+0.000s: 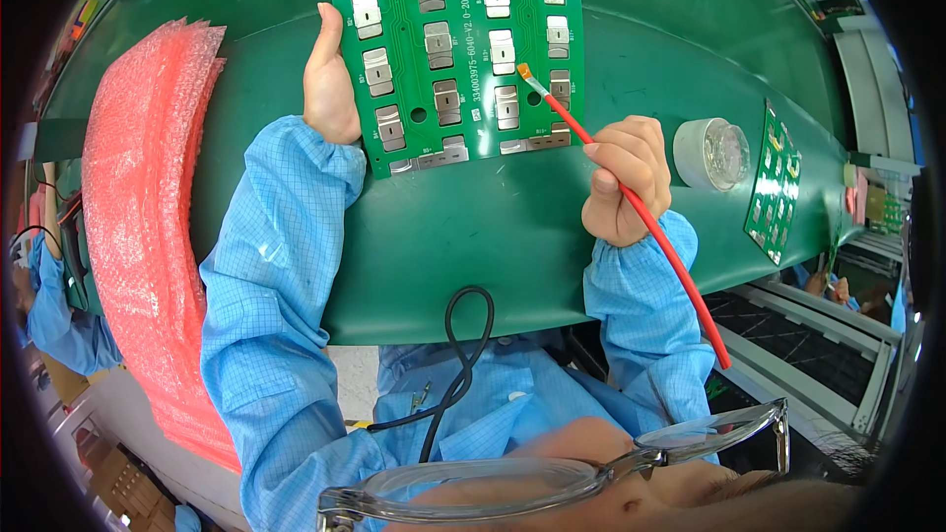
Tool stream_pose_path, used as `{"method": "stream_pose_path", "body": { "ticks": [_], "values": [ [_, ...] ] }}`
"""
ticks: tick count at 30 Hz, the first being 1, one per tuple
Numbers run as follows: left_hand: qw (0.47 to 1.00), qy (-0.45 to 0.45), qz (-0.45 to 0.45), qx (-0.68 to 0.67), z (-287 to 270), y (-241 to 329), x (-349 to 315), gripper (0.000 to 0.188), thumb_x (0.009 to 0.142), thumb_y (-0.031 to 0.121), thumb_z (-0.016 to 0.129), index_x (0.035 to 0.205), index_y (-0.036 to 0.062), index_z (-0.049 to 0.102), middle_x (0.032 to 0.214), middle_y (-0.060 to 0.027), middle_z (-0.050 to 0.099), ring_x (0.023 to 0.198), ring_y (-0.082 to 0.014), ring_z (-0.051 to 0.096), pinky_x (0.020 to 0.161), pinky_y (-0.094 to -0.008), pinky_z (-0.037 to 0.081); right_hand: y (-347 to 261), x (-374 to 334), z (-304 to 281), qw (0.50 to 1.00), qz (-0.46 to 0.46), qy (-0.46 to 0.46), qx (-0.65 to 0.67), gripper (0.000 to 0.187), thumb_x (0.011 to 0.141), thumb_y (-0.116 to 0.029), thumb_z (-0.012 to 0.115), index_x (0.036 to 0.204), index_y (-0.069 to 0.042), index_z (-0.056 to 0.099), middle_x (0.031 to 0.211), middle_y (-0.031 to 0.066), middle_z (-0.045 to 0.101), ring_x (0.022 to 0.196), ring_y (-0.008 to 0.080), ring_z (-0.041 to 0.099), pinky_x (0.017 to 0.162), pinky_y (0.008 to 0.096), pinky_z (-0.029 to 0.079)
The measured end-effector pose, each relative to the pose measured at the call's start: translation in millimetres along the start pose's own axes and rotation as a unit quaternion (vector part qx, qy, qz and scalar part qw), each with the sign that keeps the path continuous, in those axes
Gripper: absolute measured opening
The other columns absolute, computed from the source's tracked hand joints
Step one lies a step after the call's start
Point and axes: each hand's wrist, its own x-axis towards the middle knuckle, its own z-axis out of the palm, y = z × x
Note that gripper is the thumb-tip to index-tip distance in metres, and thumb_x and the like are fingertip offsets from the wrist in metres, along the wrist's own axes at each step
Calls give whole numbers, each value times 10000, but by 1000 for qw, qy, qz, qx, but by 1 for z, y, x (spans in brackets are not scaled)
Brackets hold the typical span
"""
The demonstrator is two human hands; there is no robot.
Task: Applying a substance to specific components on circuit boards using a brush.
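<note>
A green circuit board (465, 59) with rows of silver metal tabs is in front of me, its top cut off by the upper rim of the view. My left hand (332, 89) grips its left edge, thumb upright beside it and the other fingers hidden behind the board. Pinched in my right hand (629, 177) is a slim brush (680, 266) with a red handle. The flat bristle tip reaches over the right half of the board, next to one of the metal tabs; whether it touches cannot be made out.
A clear round jar (711, 154) stands right of my right hand. Beyond it lies another green circuit board (775, 182). Pink bubble-wrap sheets (148, 197) are piled at the left of the green table mat (443, 266). A black cable (463, 369) loops near my body. Another person's blue sleeve (64, 320) shows far left.
</note>
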Motion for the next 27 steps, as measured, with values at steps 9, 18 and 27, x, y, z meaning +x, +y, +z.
{"method": "stream_pose_path", "body": {
  "ticks": [9,18,27],
  "values": [
    [997,-62,-12,-34,-6,1,2,607,959,523,252,1304,49,412,1228,-124,525,1053,-268,559,878,-406,486,-5,3,-1,1000,-1,-16,-5,173,927,-170,492,878,-8,529,687,112,554,566,230,504,569,364,412],
    [998,-53,-9,-14,-7,1,2,627,955,536,244,1314,44,397,1236,-129,519,1077,-270,548,888,-407,481,-6,3,-2,1000,-1,-15,2,179,920,-165,481,861,-4,528,668,111,546,552,227,489,560,364,397],
    [996,-84,-21,-26,-14,1,4,640,950,549,244,1327,51,386,1251,-135,510,1087,-275,544,907,-412,470,-9,1,-5,1000,15,-13,18,170,896,-164,487,852,-6,530,661,114,545,551,220,486,561,370,387]
  ]
}}
